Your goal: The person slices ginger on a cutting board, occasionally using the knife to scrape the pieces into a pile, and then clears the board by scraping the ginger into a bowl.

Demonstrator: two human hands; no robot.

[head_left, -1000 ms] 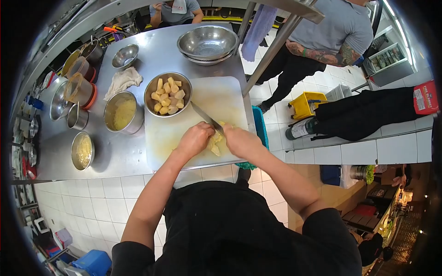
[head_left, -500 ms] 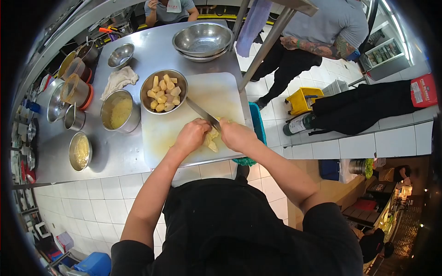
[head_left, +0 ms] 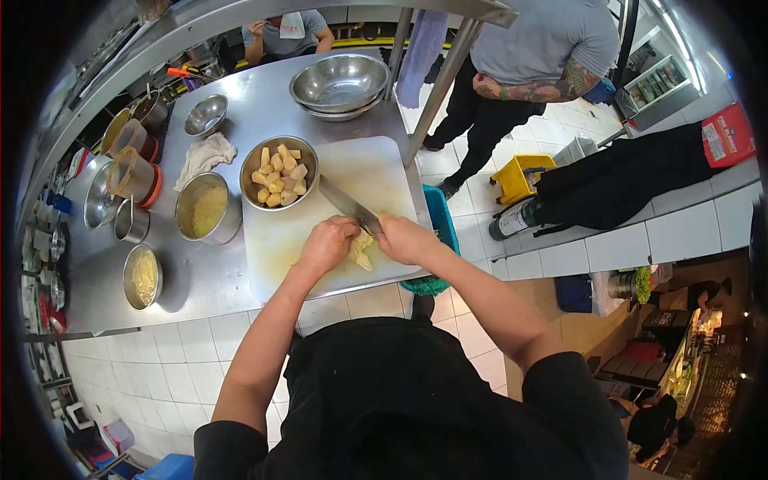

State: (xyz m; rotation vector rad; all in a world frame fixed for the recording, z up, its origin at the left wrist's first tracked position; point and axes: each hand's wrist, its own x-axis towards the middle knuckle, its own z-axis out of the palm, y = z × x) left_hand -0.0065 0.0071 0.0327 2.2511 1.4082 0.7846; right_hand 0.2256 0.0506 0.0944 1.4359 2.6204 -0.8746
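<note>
My right hand (head_left: 406, 240) is closed round the handle of a kitchen knife (head_left: 346, 205). Its broad blade points away to the upper left, over the white cutting board (head_left: 384, 172). Beside the blade, my left hand (head_left: 326, 246) has its fingers curled down at pale yellow slices (head_left: 362, 250) of a peeled root vegetable; the piece under those fingers is mostly hidden. A steel bowl (head_left: 245, 178) of peeled yellow chunks (head_left: 280, 172) sits on the board's far left corner, close to the knife tip.
Left of the board, a steel pot (head_left: 231, 219) and a small bowl (head_left: 158, 292) hold yellow shreds. A cloth (head_left: 206, 157) and stacked steel bowls (head_left: 340, 83) lie farther back. A teal bin (head_left: 438, 218) stands by the board's right edge. One person (head_left: 532, 56) stands beyond the table.
The knife blade has tilted, showing more of its flat side. Both hands stay close together over the slices, and the whole view has shifted slightly.
</note>
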